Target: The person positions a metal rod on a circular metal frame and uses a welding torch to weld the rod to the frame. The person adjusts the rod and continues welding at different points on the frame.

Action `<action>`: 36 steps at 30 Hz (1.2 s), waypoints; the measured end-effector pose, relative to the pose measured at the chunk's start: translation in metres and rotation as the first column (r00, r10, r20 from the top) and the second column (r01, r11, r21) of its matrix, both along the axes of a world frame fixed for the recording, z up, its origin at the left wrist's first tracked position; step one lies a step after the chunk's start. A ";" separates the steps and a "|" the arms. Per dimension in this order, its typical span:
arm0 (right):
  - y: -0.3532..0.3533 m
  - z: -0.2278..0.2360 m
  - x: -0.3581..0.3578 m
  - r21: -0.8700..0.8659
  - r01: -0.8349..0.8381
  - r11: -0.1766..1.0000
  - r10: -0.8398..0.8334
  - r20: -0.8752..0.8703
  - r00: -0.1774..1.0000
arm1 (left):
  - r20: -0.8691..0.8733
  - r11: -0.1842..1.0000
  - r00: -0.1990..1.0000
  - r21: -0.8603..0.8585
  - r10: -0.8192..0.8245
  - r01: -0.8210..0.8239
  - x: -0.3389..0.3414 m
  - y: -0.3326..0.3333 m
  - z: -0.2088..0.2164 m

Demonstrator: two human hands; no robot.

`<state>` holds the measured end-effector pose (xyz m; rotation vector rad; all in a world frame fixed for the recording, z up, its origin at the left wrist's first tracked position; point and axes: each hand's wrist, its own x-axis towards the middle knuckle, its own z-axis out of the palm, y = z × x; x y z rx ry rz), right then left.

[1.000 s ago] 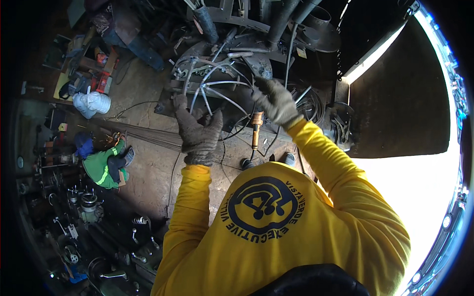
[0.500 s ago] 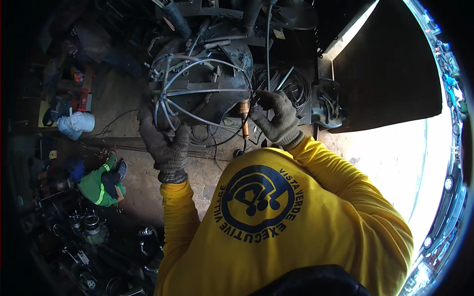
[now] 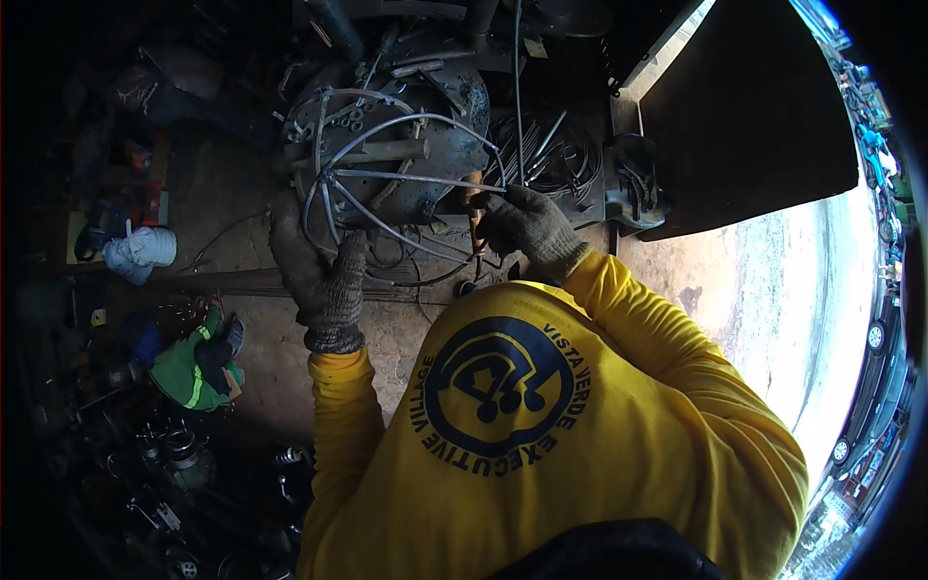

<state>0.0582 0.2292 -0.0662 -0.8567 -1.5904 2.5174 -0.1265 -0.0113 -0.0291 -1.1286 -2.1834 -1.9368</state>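
A dome-like frame of bent metal rods (image 3: 416, 178), its rods meeting at a hub on the left, sits over the dark workbench plate (image 3: 440, 155). My right hand (image 3: 536, 230), in a grey knitted glove, is closed on the frame's right end, where a rod meets the rim. My left hand (image 3: 324, 285), gloved alike, is at the frame's lower left. Its thumb and fingers are spread, with rods of the rim between them; some fingertips are hidden in shadow. Beside my right hand hangs an orange-brown handle (image 3: 476, 227) that looks like a welding electrode holder.
Coiled cable or wire (image 3: 570, 169) lies right of the plate, near a metal stand with tools (image 3: 636, 193). A large dark panel (image 3: 754, 126) is at far right. At left, a person in green (image 3: 188, 372) works low among sparks. Metal parts (image 3: 179, 449) crowd the lower left.
The frame has turned and shifted slightly, so more of its lower rim shows. My right hand has gone from a loose, spread pose to closed on its right end. The left hand stays near the hub.
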 end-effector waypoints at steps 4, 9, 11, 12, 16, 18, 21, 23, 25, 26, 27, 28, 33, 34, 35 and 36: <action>-0.003 0.000 0.003 -0.109 0.045 0.993 -0.051 -0.053 0.997 | 0.048 0.992 0.991 -0.004 0.126 -0.126 0.009 0.006 -0.010; -0.001 -0.009 0.006 0.018 0.005 1.000 -0.004 -0.083 0.997 | 0.314 0.925 0.893 0.097 0.321 -0.367 0.020 0.013 -0.034; 0.004 -0.007 0.008 -0.029 -0.028 0.999 0.027 -0.046 0.999 | 0.458 0.886 0.812 0.103 0.362 -0.453 0.020 0.004 -0.051; 0.008 -0.015 0.008 -0.030 -0.044 0.999 0.041 -0.081 0.996 | 0.539 0.852 0.750 0.108 0.383 -0.513 0.024 0.011 -0.051; 0.028 -0.026 0.012 -0.089 -0.088 0.992 0.073 -0.166 0.983 | 0.687 0.815 0.595 0.005 0.418 -0.579 0.046 0.043 -0.036; 0.038 -0.026 0.012 -0.080 -0.094 0.992 0.082 -0.142 0.986 | 0.678 0.842 0.626 0.020 0.385 -0.539 0.058 0.055 -0.029; 0.054 -0.026 0.011 -0.081 -0.142 0.987 0.129 -0.148 0.981 | 0.594 0.862 0.733 0.123 0.332 -0.491 0.085 0.079 -0.023; 0.064 -0.029 0.010 -0.093 -0.186 0.978 0.167 -0.177 0.970 | 0.483 0.883 0.791 0.071 0.377 -0.464 0.099 0.092 -0.013; 0.071 -0.034 0.008 -0.103 -0.234 0.967 0.206 -0.224 0.952 | 0.360 0.909 0.851 0.019 0.383 -0.417 0.101 0.091 -0.021; 0.074 -0.035 0.008 -0.115 -0.240 0.964 0.209 -0.231 0.950 | 0.298 0.919 0.876 -0.012 0.380 -0.395 0.102 0.090 -0.024; 0.077 -0.036 0.007 -0.125 -0.244 0.962 0.210 -0.235 0.949 | 0.292 0.920 0.879 -0.008 0.377 -0.392 0.104 0.097 -0.020; 0.081 -0.037 0.007 -0.134 -0.248 0.959 0.211 -0.239 0.948 | 0.286 0.921 0.882 -0.004 0.374 -0.389 0.107 0.106 -0.013; 0.095 -0.026 0.005 -0.071 -0.325 0.943 0.297 -0.260 0.919 | 0.324 0.915 0.859 -0.060 0.397 -0.400 0.109 0.094 -0.030; 0.097 -0.023 0.004 -0.053 -0.349 0.936 0.324 -0.262 0.909 | 0.369 0.922 0.857 -0.003 0.360 -0.386 0.104 0.086 -0.039; 0.098 -0.018 0.004 -0.052 -0.375 0.926 0.346 -0.285 0.894 | 0.411 0.926 0.853 0.053 0.320 -0.373 0.102 0.078 -0.048; 0.099 -0.014 0.006 -0.047 -0.395 0.917 0.363 -0.304 0.881 | 0.469 0.924 0.840 0.114 0.273 -0.364 0.103 0.083 -0.044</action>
